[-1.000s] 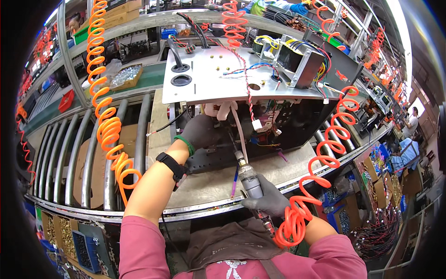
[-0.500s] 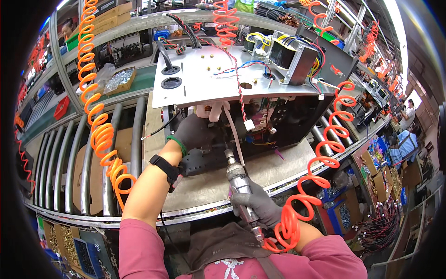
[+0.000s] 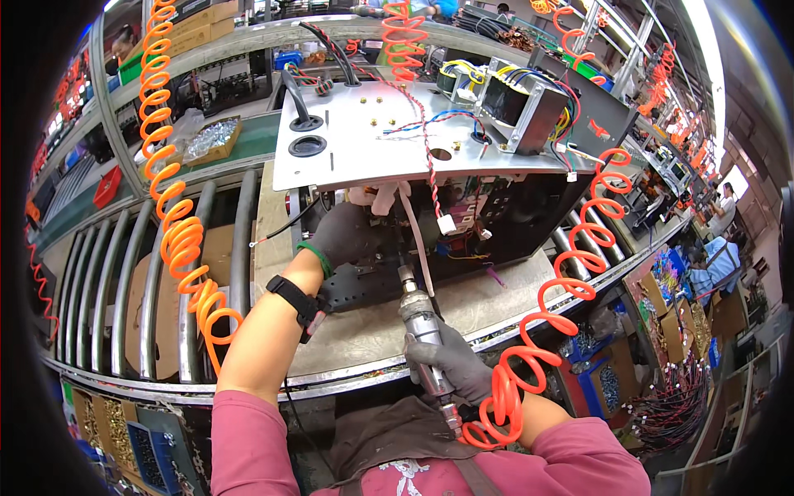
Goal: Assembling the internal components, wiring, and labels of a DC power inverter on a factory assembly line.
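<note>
My right hand [image 3: 455,361], in a dark grey glove, is wrapped round a silver pneumatic screwdriver [image 3: 422,321]. The tool slants up and away, its bit pointing into the open front of a black machine chassis [image 3: 356,285]. My gloved left hand [image 3: 343,236] reaches into that opening under a silver metal plate [image 3: 364,153]; its fingers are lost in shadow, so their grip does not show. Beside it hang a white tube [image 3: 416,236] and a twisted red-and-white cable [image 3: 430,178] with a white connector. Whether the bit touches a screw is hidden.
Transformers [image 3: 517,103] with coloured wires stand on the plate. An orange coiled air hose [image 3: 542,355] runs to the screwdriver; another coiled hose [image 3: 182,236] hangs at left. Steel rollers [image 3: 153,298] lie left of the wooden board [image 3: 347,339]. Blue parts bins [image 3: 600,384] sit lower right.
My right hand and the screwdriver have shifted slightly left, and the coiled hose sways with them. My left hand stays in the chassis opening.
</note>
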### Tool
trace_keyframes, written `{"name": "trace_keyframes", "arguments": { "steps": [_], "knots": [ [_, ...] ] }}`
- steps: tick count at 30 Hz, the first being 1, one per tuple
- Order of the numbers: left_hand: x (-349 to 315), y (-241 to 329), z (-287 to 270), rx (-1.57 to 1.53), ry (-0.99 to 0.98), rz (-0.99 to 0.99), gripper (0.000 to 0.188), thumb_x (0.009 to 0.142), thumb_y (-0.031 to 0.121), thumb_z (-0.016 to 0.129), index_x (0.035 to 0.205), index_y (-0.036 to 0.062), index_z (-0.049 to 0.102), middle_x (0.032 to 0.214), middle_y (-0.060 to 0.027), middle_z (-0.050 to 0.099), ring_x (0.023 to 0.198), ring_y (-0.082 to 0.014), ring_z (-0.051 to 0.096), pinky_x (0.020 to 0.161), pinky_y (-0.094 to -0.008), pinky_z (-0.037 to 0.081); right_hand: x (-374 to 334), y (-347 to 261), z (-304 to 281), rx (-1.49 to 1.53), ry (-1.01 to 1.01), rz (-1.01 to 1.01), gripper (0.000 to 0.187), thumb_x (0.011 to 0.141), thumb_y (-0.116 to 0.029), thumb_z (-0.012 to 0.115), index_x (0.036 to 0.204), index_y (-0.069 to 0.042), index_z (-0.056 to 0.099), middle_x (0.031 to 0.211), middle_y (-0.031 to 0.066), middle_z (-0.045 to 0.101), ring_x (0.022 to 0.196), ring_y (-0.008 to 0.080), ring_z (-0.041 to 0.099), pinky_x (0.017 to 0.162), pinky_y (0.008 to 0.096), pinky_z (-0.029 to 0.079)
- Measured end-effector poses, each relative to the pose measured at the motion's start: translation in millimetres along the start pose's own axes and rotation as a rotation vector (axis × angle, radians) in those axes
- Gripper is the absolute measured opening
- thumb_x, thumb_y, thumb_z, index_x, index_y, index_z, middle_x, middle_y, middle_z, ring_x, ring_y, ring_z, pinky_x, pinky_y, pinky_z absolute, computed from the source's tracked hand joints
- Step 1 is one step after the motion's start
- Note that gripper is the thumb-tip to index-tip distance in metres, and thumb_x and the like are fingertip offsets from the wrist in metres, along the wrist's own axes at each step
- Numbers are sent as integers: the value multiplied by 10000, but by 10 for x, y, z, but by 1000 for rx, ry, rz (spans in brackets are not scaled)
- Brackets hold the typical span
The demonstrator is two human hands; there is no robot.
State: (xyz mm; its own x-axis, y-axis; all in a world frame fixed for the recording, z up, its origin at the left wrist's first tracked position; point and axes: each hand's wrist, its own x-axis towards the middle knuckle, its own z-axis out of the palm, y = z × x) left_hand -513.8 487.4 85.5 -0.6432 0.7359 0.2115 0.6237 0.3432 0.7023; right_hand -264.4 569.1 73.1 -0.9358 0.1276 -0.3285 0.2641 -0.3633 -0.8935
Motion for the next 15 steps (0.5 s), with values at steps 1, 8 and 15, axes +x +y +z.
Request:
{"name": "trace_keyframes", "arguments": {
  "steps": [1, 8, 15],
  "knots": [
    [3, 7, -9, -24, 4, 36, 347, 709, 324, 682, 953, 79, 658, 826, -198, 666, 791, -364, 643, 703, -424, 511, 4, -6, -1, -13, 23, 40, 390, 785, -178, 703, 1073, -60, 469, 756, 22, 542, 588, 104, 545, 520, 245, 460],
    [44, -31, 35, 93, -16, -32, 159, 755, 200, 664, 875, 97, 645, 569, -23, 605, 463, -102, 555, 430, -249, 441, -24, -31, -7, 39, -38, 32, 371, 787, -184, 701, 1062, -64, 483, 760, 14, 541, 592, 100, 539, 527, 242, 457],
    [-153, 20, 71, -240, 8, -97, 458, 765, 206, 678, 1173, 22, 582, 854, -114, 684, 766, -212, 662, 674, -332, 511, 6, -52, -65, -23, -65, 41, 681, 769, -175, 647, 1376, -50, 364, 737, 43, 557, 571, 127, 578, 495, 247, 473]
  ]
}}
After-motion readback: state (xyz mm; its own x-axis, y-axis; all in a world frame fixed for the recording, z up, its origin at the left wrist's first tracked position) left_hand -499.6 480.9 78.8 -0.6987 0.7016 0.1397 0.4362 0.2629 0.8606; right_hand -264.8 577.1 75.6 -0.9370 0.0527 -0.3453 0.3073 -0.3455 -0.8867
